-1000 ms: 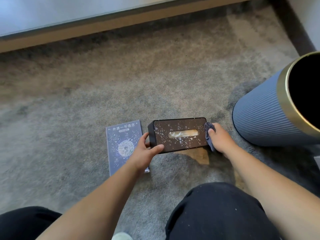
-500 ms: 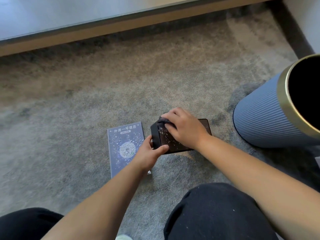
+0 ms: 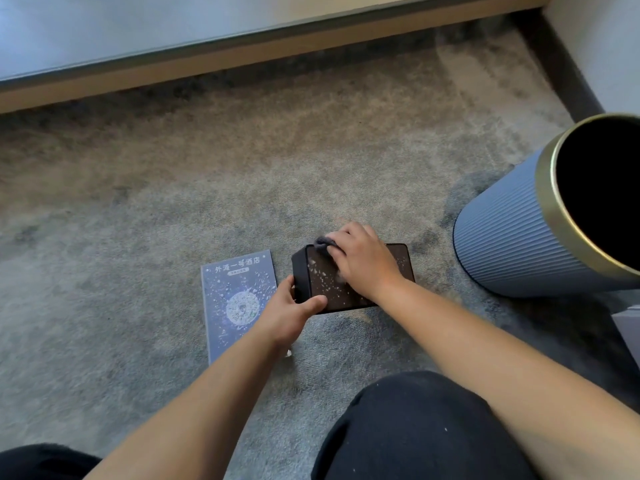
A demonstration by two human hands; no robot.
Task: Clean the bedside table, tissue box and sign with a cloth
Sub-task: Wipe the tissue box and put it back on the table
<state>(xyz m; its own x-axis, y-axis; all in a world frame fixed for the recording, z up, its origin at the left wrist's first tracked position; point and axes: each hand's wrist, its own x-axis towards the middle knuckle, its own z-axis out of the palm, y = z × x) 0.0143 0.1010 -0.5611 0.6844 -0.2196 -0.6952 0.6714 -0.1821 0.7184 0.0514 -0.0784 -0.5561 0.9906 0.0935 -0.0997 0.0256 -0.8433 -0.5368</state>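
Right hand [image 3: 363,263]: lies palm-down on top of the tissue box, fingers curled over a bunched cloth and pressing it against the box's far left corner.
Cloth [image 3: 323,242]: dark grey-blue, mostly hidden under the right-hand fingers; one wad shows past the fingertips at the box's far edge.
Left hand [image 3: 289,313]: grips the left end of the tissue box, thumb along the near top edge, fingers wrapped round the end face (fingertips partly hidden by the box).
Tissue box [image 3: 322,282]: dark brown, rectangular, long side running left to right, standing on the carpet; its top is strewn with pale specks and flakes. The opening in the top is covered by the right hand.
Sign [image 3: 239,299]: blue card with white Chinese lettering and a round pale emblem, lying flat on the carpet just beside the box's left end; its near right part is covered by the left hand and forearm. Pale specks lie on it too.
Carpet [image 3: 173,202]: grey, mottled, carrying box, sign and bin.
Bin [image 3: 519,233]: blue ribbed cylinder with a gold rim and dark interior, standing to the right of the box, apart from it.
Person's knees [image 3: 415,431]: in black fabric, at the near edge of the view.
Far edge of carpet: a tan wooden ledge [image 3: 242,57] runs across.
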